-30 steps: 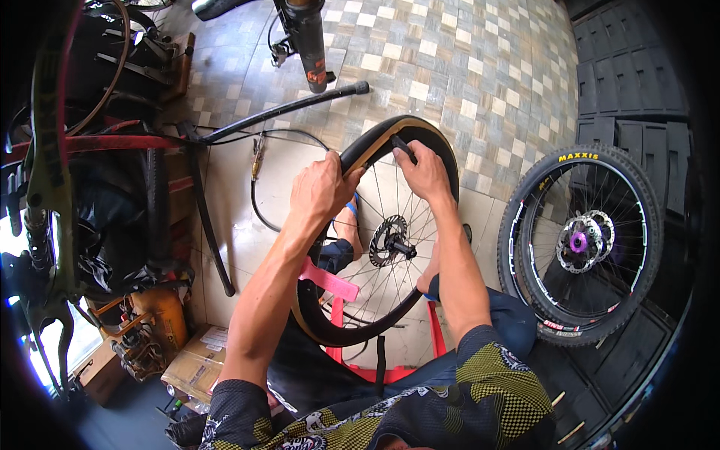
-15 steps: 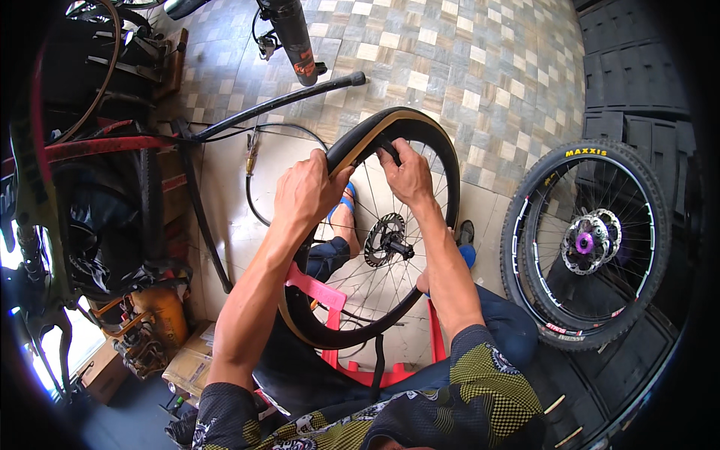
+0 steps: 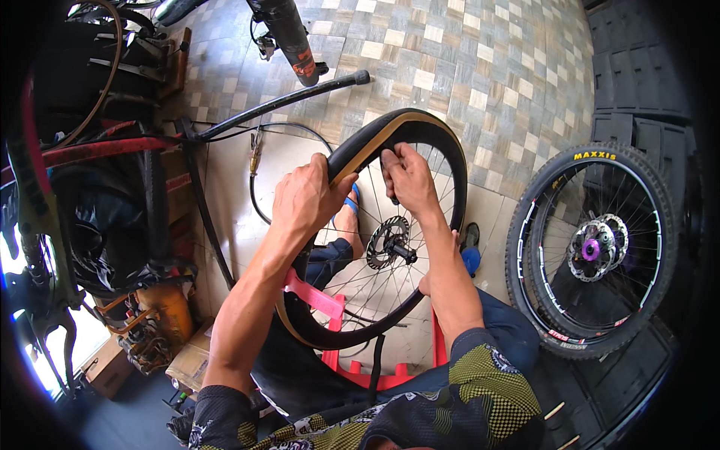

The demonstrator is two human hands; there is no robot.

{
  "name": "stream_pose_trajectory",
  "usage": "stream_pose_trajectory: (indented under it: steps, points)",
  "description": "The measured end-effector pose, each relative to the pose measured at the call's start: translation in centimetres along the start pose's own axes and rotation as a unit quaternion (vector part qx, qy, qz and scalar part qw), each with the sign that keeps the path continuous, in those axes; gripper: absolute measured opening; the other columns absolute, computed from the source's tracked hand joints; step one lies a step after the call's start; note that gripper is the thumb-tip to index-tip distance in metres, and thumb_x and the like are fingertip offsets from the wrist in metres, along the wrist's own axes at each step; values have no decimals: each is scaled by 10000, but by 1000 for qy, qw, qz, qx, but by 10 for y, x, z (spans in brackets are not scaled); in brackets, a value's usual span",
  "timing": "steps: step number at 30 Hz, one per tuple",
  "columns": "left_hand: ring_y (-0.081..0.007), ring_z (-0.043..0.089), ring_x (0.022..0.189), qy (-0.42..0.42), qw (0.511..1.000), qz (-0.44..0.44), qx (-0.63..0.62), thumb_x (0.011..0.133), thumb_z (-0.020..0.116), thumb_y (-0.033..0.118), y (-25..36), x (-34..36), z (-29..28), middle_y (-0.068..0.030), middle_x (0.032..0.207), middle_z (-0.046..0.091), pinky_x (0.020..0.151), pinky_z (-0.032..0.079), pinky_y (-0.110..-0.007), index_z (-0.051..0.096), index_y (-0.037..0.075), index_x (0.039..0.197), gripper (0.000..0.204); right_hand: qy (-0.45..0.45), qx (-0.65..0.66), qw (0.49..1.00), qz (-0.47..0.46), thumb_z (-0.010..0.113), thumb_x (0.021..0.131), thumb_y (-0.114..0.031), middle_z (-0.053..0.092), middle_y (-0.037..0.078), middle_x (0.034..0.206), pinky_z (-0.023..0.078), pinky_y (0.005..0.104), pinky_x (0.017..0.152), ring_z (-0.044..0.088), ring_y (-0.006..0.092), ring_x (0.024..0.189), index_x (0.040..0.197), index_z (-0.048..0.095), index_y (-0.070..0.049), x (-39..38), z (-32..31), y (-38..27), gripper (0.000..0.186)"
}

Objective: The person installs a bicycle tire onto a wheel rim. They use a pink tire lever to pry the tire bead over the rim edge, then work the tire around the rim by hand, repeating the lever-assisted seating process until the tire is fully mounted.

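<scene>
Between the person's knees, a spoked bicycle wheel [image 3: 375,277] was held upright, its disc rotor [image 3: 388,241] at the hub turned toward the camera. A tan-walled tyre [image 3: 360,154] was seated partly around the rim, its sidewall pulled outward along the upper left. The left hand [image 3: 304,199] was closed over that loose stretch of tyre, fingers wrapped across the tread and thumb pressed on the near side. The right hand [image 3: 409,180] was gripped on the top of the tyre just beside the left, its fingertips curled over the bead toward the rim. A red stool [image 3: 337,315] was seen below the wheel, behind its lower spokes. A black inner tube [image 3: 262,112] was laid across the pale floor [image 3: 232,180] beyond the hands, its brass valve pointed downward. A second wheel [image 3: 592,251], fitted with a knobbly black tyre and a purple hub, was leaned well apart to the right against dark mats. A suspension fork [image 3: 289,37] was visible at the top, above the tiled floor, and an orange compressor [image 3: 161,319] was stood at the lower left.
</scene>
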State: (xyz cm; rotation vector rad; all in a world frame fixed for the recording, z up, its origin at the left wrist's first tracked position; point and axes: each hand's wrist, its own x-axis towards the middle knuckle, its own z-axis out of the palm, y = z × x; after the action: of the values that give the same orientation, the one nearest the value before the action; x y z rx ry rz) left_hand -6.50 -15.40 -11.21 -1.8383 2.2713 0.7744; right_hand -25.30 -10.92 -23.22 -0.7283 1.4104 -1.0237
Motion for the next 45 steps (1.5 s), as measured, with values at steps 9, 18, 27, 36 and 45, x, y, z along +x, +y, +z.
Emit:
stream_pose_trajectory:
  steps: [9,18,27,36,45]
  points:
    - [-473,746,764,10,1000,9,-6,948,785,426,-1,-4,2,-277,787,738,712,594,-540,606,-40,979,501,66,-128,985,-98,640,1104,-339,568,87,628,407,374,554,496,165,576,828,634,6,19,-2,4,442]
    - [-491,725,771,-2,999,15,-38,946,779,494,-7,4,2,-272,760,718,727,564,-555,602,-17,914,542,-93,-437,891,-79,562,1112,-380,714,298,933,517,575,837,689,505,946,979,702,48,38,-34,-66,469]
    - [-480,751,782,-4,996,41,-73,956,767,411,-1,-4,-1,-297,788,732,744,591,-557,640,-55,960,483,-240,-529,810,78,528,1121,-395,658,169,672,547,440,596,667,290,569,1052,746,44,48,-38,-136,495]
    - [-480,752,804,18,994,54,-88,955,764,407,18,-8,-5,-311,799,730,745,595,-562,675,-56,950,471,-306,-717,616,111,603,1068,-469,714,143,728,561,448,621,705,289,643,837,759,-13,87,-28,-196,535]
    - [-479,755,805,11,992,55,-114,971,751,386,7,-15,-6,-291,810,739,747,595,-557,664,-48,965,443,-277,-740,609,67,725,949,-486,777,207,881,588,475,774,755,346,821,964,817,33,70,-14,-193,527]
